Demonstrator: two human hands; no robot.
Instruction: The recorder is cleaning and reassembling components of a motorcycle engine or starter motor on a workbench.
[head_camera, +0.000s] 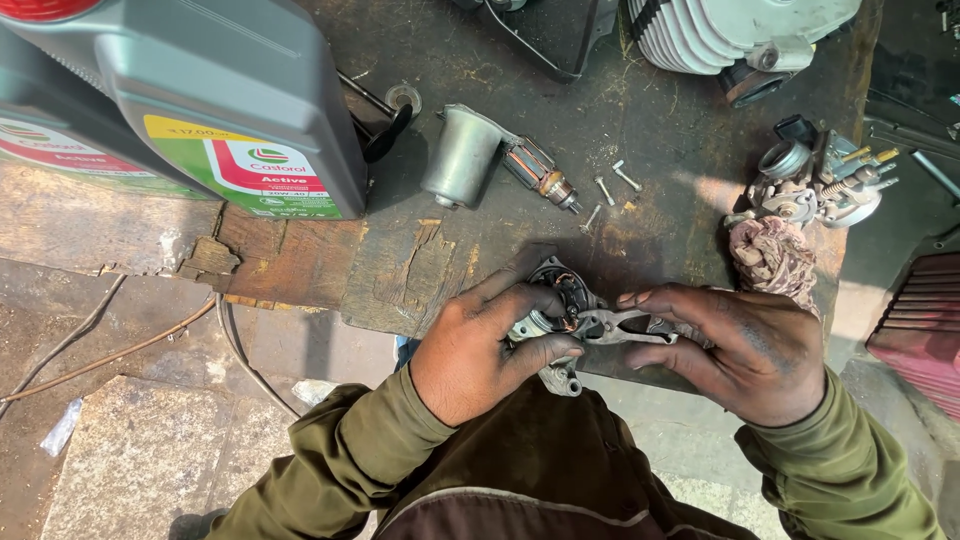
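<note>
My left hand (480, 345) grips a small round metal motor end cover (560, 290) with copper parts inside, held at the near edge of the wooden bench (300, 265). My right hand (745, 350) holds pliers (615, 325) whose jaws reach into the cover. Both hands are dark with grease. Farther back on the bench lie a grey cylindrical motor housing (462, 155) and a copper-wound armature (540, 172), side by side. Three loose screws (608, 192) rest just right of the armature.
A large grey oil jug (200, 90) with a red, green and yellow label stands at the back left. A carburettor (820, 185) and a crumpled rag (772, 258) sit at the right. A finned engine cylinder (720, 30) lies at the back. Cables (120, 345) run across the floor at left.
</note>
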